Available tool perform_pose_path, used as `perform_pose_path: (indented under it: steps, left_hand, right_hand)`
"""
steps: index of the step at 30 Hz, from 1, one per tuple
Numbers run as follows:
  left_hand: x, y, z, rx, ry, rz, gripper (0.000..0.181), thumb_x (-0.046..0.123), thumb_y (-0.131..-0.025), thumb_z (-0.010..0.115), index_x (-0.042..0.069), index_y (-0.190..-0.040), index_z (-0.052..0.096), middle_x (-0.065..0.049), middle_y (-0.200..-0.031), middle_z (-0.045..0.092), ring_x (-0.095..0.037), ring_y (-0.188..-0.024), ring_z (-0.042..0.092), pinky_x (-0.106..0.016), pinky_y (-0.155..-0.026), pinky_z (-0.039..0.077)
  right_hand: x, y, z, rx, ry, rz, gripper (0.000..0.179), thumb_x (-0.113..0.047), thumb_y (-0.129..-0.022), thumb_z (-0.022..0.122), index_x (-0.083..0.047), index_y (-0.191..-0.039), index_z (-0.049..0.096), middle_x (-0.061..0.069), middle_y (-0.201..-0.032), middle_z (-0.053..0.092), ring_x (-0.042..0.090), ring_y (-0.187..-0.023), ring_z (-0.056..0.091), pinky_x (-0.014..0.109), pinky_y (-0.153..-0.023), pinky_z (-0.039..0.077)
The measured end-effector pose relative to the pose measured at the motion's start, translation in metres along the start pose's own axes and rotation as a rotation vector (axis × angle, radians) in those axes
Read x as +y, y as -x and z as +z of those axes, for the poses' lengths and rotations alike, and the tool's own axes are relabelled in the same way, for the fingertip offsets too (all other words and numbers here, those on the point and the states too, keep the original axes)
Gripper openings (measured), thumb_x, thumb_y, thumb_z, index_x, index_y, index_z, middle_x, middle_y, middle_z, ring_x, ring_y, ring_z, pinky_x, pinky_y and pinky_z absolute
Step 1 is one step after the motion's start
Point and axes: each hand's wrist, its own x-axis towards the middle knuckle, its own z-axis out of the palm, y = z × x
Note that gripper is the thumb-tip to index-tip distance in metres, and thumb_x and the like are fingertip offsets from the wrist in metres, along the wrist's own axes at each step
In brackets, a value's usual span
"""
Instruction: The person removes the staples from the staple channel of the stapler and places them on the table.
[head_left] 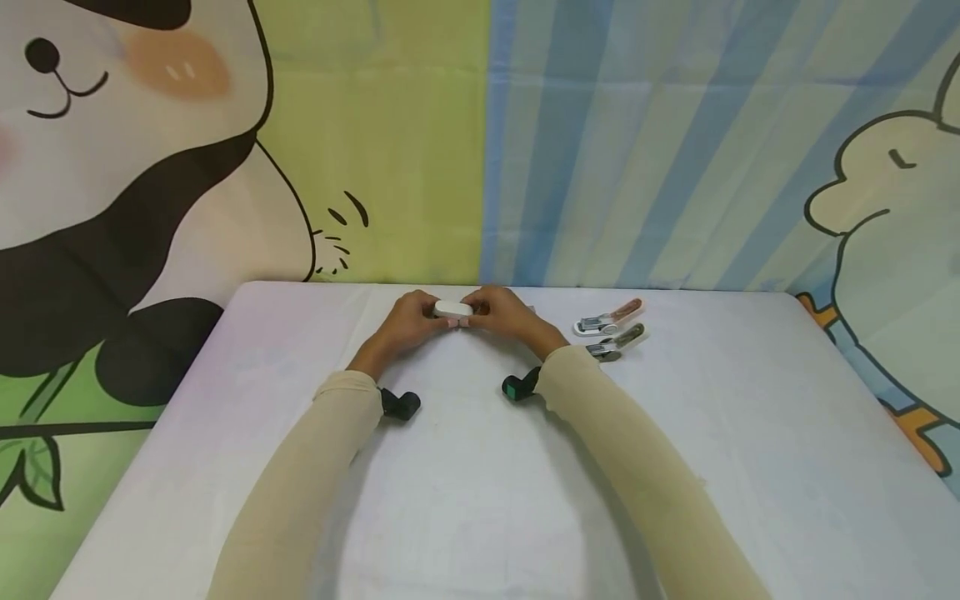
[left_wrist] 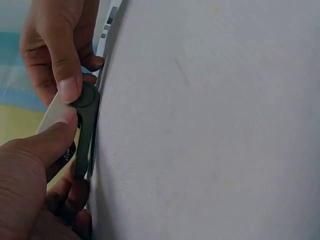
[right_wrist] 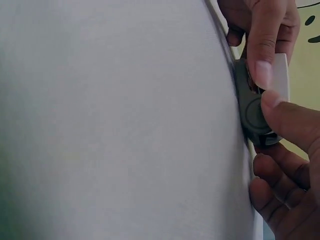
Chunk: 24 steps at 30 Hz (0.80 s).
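Observation:
Both hands meet at the table's far edge over a nail clipper [head_left: 453, 309] with a dark green body and a white cover or lever. My left hand [head_left: 411, 321] holds its left end, thumb on the upper side and fingers curled beneath. At the other end, my right hand [head_left: 510, 315] pinches it with the thumb beside the round green pivot. In the left wrist view the clipper's green side [left_wrist: 86, 135] lies close along the table edge, the two thumb tips nearly meeting. Part of the white piece [right_wrist: 281, 75] is hidden behind the thumbs.
Right of the hands lie two more clippers, one with a pinkish lever [head_left: 626, 311] and one with an olive lever [head_left: 628, 336]. A white cloth covers the table [head_left: 465, 500]. Behind it hangs a cartoon-printed curtain [head_left: 405, 150]. Black wrist cameras [head_left: 401, 406] sit at both cuffs.

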Motion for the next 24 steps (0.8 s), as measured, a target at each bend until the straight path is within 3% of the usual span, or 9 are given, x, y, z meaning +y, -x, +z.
perform_pose_path:
  steps: [3,11,24]
  left_hand:
    - [0.001,0.002,0.001,-0.012,-0.007,0.006,0.027,0.018,-0.088,0.074,-0.002,-0.107,0.07,-0.012,-0.1,0.066,-0.022,-0.089,0.055,-0.036,-0.081,0.043]
    - [-0.001,0.006,0.001,-0.06,0.02,-0.005,0.03,0.028,-0.08,0.082,0.003,-0.09,0.068,-0.005,-0.082,0.061,-0.015,-0.066,0.048,-0.028,-0.059,0.039]
    - [0.014,0.014,0.011,-0.141,0.048,0.043,0.027,0.021,-0.077,0.084,0.005,-0.078,0.063,-0.004,-0.07,0.06,-0.014,-0.06,0.05,-0.027,-0.057,0.04]
  right_hand:
    - [0.0,0.001,0.0,-0.022,0.04,-0.022,0.027,-0.018,-0.092,0.069,-0.006,-0.116,0.069,0.006,-0.097,0.063,0.019,-0.083,0.053,0.03,-0.073,0.043]
    - [-0.002,0.012,-0.001,-0.079,0.022,-0.037,0.03,-0.016,-0.093,0.068,-0.002,-0.119,0.065,0.007,-0.097,0.065,0.019,-0.086,0.057,0.032,-0.079,0.045]
    - [-0.004,0.032,-0.01,-0.167,0.069,-0.1,0.016,-0.016,-0.09,0.072,-0.007,-0.099,0.062,0.0,-0.08,0.062,0.014,-0.071,0.051,0.028,-0.067,0.042]
